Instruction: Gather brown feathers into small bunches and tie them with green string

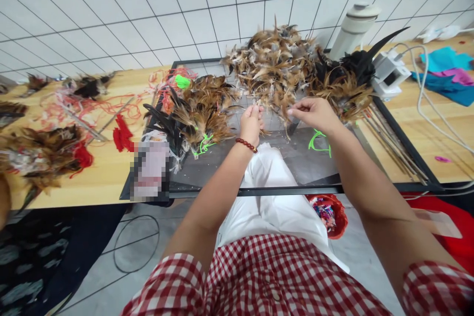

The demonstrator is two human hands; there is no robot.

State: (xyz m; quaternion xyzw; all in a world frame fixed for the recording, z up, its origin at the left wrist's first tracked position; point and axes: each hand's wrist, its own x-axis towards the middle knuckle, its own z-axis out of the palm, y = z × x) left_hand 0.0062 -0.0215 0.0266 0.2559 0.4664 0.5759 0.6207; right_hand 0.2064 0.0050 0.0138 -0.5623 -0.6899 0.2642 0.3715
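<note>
My left hand point(252, 122), with a beaded bracelet on its wrist, is closed around small brown feathers whose tips poke out by the thumb. To its right, my right hand point(314, 112) is pinched at thumb and forefinger beside the front edge of a large pile of brown feathers point(276, 59). Whatever those fingertips hold is too small to make out. A bundle of brown feathers point(207, 103) lies left of my left hand, with green ties point(203, 145) at its lower end. Another green tie point(319, 142) lies below my right hand.
A black-framed glass panel point(296, 190) lies under the work. At right stand a pale bottle point(353, 29), a white charger point(390, 74) with cables, and thin sticks point(396, 143). Left are red threads point(124, 133) and more feathers point(44, 150). A red basket point(338, 217) sits below.
</note>
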